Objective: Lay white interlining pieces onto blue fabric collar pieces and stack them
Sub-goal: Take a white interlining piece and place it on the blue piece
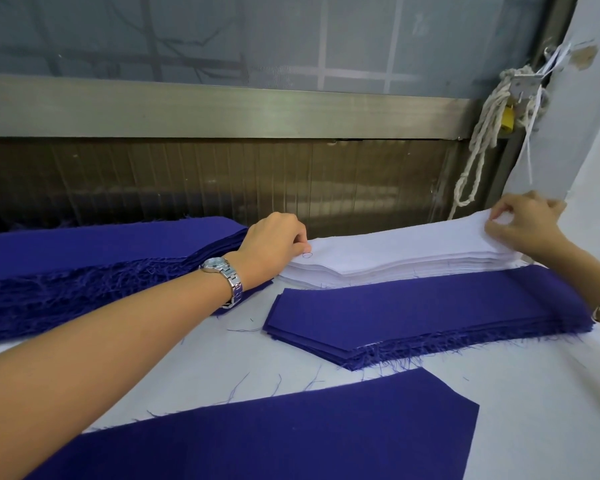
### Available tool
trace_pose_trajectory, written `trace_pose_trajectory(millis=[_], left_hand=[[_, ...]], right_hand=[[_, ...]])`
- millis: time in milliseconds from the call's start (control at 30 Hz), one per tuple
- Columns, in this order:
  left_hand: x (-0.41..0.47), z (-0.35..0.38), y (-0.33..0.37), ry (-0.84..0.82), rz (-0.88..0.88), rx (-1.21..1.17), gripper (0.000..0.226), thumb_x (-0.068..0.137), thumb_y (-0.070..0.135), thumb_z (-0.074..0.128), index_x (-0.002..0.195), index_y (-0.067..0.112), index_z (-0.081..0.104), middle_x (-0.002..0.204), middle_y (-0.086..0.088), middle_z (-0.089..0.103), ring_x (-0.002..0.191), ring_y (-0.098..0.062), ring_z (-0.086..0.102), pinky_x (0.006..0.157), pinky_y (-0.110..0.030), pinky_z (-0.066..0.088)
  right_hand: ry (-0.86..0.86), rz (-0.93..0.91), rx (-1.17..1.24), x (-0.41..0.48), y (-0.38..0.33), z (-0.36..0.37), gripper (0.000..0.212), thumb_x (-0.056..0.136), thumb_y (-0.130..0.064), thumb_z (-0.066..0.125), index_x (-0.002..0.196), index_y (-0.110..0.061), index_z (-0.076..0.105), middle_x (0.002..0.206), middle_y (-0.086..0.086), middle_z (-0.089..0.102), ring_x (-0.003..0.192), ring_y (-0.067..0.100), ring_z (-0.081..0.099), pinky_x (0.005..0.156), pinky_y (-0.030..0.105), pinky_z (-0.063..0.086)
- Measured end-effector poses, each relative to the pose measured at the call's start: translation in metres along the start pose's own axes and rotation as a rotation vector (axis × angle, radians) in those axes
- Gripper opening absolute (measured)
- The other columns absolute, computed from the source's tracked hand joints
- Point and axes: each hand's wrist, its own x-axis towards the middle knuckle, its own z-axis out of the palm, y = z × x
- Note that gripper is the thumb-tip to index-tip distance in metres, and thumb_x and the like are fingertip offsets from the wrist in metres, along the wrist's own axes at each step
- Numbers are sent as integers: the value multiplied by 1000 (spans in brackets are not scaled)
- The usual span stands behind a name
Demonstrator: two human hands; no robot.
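— We're at a bench (222,358) draped in white cloth, pushed up against a window screen (222,36), with a rope (482,140) knotted at the right post. Why do we reach so far back?

— Because the white pile (326,270) sits at the far edge, by the sill. Our left hand (274,244) is curled round the left tip of the top white piece (378,245). Our right hand (523,225) pinches its right end, raised off the pile.

— Both ends at once?

— We'd say so the thin piece comes away flat and alone. The right fingers look busy parting it from the sheets beneath. With one hand it would likely droop or drag a second sheet along.

— And where does it go?

— Our guess is the single blue piece (291,434) lying nearest us, spread flat with nothing on it. It looks to have the same pointed end, so the white could be laid to match it.

— And the blue stack (430,313) between the two?

— It lies close against the front of the white pile. Whether it's the supply or the finished lot, we cannot tell. The frayed blue heap (84,265) on the left is larger.

— What should we mind?

— Loose blue threads on the cloth, which could get trapped under the white.
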Motion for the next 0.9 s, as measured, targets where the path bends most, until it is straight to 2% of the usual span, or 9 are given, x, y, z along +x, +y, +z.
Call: trace_pose_trajectory(millis=[133, 200, 300, 467, 600, 667, 733, 800, 900], left_hand=[[0, 0, 1, -2, -1, 1, 18, 94, 26, 67, 92, 11, 75, 88, 2, 64, 76, -10, 57, 70, -25, 44], [-1, 0, 2, -4, -4, -1, 17, 94, 26, 66, 92, 11, 75, 90, 0, 66, 76, -10, 57, 70, -25, 44], [-1, -1, 2, -6, -3, 8, 17, 94, 26, 66, 92, 12, 74, 90, 0, 65, 76, -10, 57, 70, -25, 43], [-2, -3, 2, -19, 1, 24, 17, 94, 27, 67, 93, 12, 75, 93, 2, 65, 82, -13, 60, 78, -33, 53], [-1, -5, 3, -28, -16, 11, 17, 94, 27, 67, 93, 12, 75, 96, -1, 69, 84, -15, 63, 81, -36, 55], [-1, -4, 4, -22, -28, 10, 16, 93, 27, 68, 98, 13, 73, 99, -1, 69, 88, -16, 64, 81, -36, 55], [-1, -3, 6, -15, -41, 38, 26, 93, 28, 68, 115, 13, 67, 109, -3, 67, 99, -20, 63, 85, -37, 54], [0, -2, 5, -22, -40, 77, 43, 94, 29, 66, 134, 14, 56, 123, -5, 61, 112, -21, 58, 88, -34, 50], [4, -1, 4, -76, -37, 91, 52, 97, 27, 62, 144, 14, 47, 138, -6, 53, 126, -23, 50, 97, -35, 44]], right_hand=[[34, 51, -112, 2, 10, 2, 25, 87, -17, 73, 109, -10, 62, 95, 19, 61, 114, 37, 48, 95, 42, 22], [56, 91, -144, 1, 12, 4, 28, 87, -19, 73, 111, -9, 64, 93, 21, 63, 112, 36, 47, 92, 41, 22], [89, 136, -145, -1, 16, 5, 16, 88, -23, 74, 91, -8, 67, 78, 17, 57, 98, 37, 48, 86, 43, 24], [99, 197, -109, -2, 20, 7, 30, 94, -29, 68, 69, -13, 59, 62, 7, 47, 78, 30, 43, 78, 39, 17], [32, 207, -103, -4, 23, 8, 42, 100, -31, 57, 63, -11, 57, 83, 22, 63, 86, 34, 48, 78, 40, 18], [25, 204, -93, -6, 22, 7, 29, 101, -23, 55, 84, -9, 73, 101, 25, 67, 99, 40, 53, 78, 40, 17], [63, 196, -59, -9, 21, 5, 24, 101, -16, 55, 106, -12, 78, 114, 22, 69, 107, 42, 54, 76, 37, 14], [91, 228, 9, -11, 21, 3, 23, 100, -20, 58, 112, -15, 78, 122, 17, 69, 113, 40, 54, 79, 36, 15], [71, 325, 129, -12, 23, -1, 23, 97, -27, 65, 113, -15, 77, 124, 15, 69, 117, 41, 52, 92, 43, 27]])
